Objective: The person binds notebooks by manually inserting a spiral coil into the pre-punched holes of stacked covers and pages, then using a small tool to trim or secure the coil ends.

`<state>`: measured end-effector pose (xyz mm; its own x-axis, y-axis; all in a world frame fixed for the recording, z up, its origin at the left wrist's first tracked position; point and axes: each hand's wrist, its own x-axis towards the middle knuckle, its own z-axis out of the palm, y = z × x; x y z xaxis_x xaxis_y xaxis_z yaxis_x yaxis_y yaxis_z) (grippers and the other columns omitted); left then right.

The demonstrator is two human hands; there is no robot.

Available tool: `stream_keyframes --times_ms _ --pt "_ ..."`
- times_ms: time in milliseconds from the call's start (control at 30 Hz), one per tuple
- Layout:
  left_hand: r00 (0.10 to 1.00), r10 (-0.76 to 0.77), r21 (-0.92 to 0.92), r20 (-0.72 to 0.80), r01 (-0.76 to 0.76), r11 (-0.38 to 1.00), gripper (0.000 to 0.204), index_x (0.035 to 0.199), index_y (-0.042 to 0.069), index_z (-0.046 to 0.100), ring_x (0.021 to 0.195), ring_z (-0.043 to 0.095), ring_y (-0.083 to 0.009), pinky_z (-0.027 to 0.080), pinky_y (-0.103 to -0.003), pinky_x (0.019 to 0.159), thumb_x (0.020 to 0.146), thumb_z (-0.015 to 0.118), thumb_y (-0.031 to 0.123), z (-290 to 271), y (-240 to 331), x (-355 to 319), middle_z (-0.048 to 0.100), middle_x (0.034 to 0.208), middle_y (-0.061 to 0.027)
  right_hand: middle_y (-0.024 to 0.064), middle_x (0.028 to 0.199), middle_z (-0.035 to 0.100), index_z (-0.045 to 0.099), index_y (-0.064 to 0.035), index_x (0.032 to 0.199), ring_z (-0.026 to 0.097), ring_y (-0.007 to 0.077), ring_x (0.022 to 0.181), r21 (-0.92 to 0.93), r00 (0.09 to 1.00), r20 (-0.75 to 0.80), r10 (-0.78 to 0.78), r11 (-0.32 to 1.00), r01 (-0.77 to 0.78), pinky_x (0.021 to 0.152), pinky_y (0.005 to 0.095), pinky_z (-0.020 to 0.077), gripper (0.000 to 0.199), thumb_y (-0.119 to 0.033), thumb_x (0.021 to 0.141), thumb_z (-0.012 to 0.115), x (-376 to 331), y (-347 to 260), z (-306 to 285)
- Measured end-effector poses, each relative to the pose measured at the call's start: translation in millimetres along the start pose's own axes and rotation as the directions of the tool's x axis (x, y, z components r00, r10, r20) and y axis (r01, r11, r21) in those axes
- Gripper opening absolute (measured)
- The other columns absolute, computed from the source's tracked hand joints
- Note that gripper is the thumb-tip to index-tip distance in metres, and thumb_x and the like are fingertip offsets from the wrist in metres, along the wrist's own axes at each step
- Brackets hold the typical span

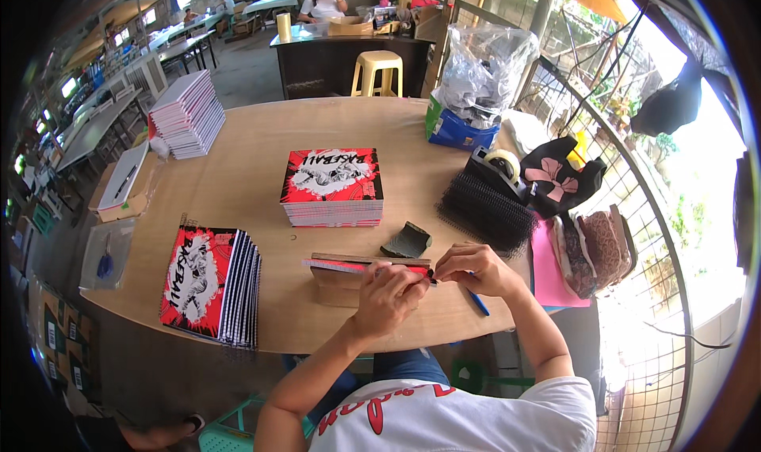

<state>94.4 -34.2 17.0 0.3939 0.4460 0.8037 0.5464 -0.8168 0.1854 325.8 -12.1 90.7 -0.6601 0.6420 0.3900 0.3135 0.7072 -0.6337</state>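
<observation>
My left hand (387, 295) is closed on a red-edged notebook (337, 267), held edge-up against a brown wooden or cardboard stand (337, 292) at the table's near side. At the notebook's right end my right hand (479, 270) pinches, thumb and fingers together. Whatever is between those fingertips is too small to make out; something dark shows beside them. Just beyond the hands lies a dark, curved pad-like piece (407, 240). A blue pen (478, 302) rests below my right hand.
A stack of red-covered notebooks (333, 186) stands mid-table; spiral-bound ones (208, 282) lie at left. Black spiral coils (485, 210), a tape dispenser (501, 167) and a black bag with a pink bow (559, 175) crowd the right. White stacked books (189, 115) stand far left.
</observation>
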Motion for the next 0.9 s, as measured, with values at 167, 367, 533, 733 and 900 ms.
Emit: stream_keyframes --times_ms 167,367,533,733,900 --pt "0.984 -0.179 -0.088 -0.003 0.178 0.98 0.012 0.096 0.016 0.068 0.088 0.062 -0.0224 0.043 -0.041 0.084 0.085 0.071 0.013 -2.5 5.1 22.5 0.064 0.095 0.0014 0.011 0.089 0.071 0.069 -0.0024 0.099 0.069 0.0306 0.083 0.025 0.992 -0.046 0.119 0.993 -0.118 0.071 0.0391 0.0538 0.016 0.001 0.084 0.073 -3.6 2.7 4.6" --pt "0.974 -0.219 -0.093 0.05 0.223 0.97 0.013 0.099 0.015 0.068 0.087 0.062 -0.0234 0.043 -0.041 0.084 0.087 0.07 0.014 -3.5 2.6 32.3 0.062 0.092 -0.0002 0.0123 0.087 0.068 0.068 -0.0036 0.104 0.067 0.0345 0.078 -0.232 0.977 -0.146 0.158 0.954 -0.189 0.067 0.0411 0.0542 0.021 -0.006 0.084 0.075 -5.2 -10.4 12.0" --pt "0.981 -0.194 -0.067 0.032 0.196 0.978 0.02 0.101 0.015 0.068 0.088 0.062 -0.0234 0.044 -0.041 0.085 0.082 0.071 0.008 -3.8 5.5 26.1 0.063 0.093 -0.0004 0.0103 0.089 0.065 0.068 -0.0053 0.105 0.066 0.0347 0.085 -0.233 0.968 -0.168 0.184 0.947 -0.221 0.068 0.0427 0.0532 0.026 -0.009 0.081 0.077 -10.9 -10.4 24.4" --pt "0.981 -0.194 -0.104 0.019 0.195 0.975 0.02 0.1 0.015 0.067 0.089 0.063 -0.0217 0.044 -0.039 0.085 0.082 0.072 0.009 -0.1 1.4 21.5 0.063 0.093 0.0004 0.012 0.096 0.064 0.069 -0.0041 0.101 0.064 0.0299 0.08 -0.383 0.947 -0.323 0.007 0.913 -0.138 0.069 0.0391 0.0523 0.024 -0.001 0.078 0.077 -5.0 -16.1 38.7" --pt "0.989 -0.144 -0.112 0.017 0.145 0.983 0.015 0.099 0.015 0.065 0.088 0.064 -0.0205 0.044 -0.038 0.084 0.086 0.072 0.015 0.3 -0.2 13.8 0.063 0.094 0.0006 0.0103 0.095 0.065 0.07 -0.0059 0.105 0.063 0.0305 0.086 -0.431 0.917 -0.399 0.005 0.882 -0.192 0.071 0.0398 0.0515 0.031 -0.001 0.075 0.078 -12.5 -25.6 54.4"
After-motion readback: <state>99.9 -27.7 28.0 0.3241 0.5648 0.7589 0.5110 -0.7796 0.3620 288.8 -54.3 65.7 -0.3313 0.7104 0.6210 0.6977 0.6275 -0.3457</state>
